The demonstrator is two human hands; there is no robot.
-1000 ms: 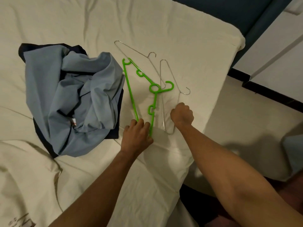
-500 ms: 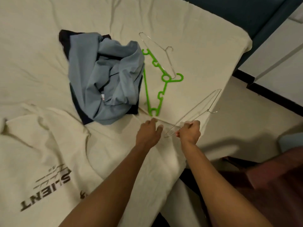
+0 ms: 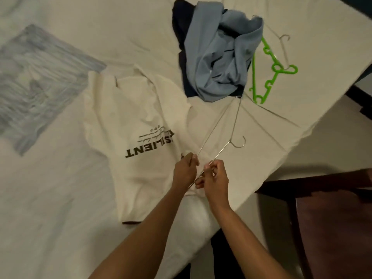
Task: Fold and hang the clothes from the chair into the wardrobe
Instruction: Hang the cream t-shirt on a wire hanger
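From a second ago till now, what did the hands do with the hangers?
The right hand lifted one wire hanger off the bed; the left hand left the green hanger and now grips the wire one too. The green hanger, other wire hanger and blue clothes stayed.

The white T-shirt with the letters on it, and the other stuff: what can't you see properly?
- White T-shirt, head view: a fold hides the word's first letters.
- Dark garment: mostly under the blue shirt.
- Second wire hanger: partly behind the green hanger.
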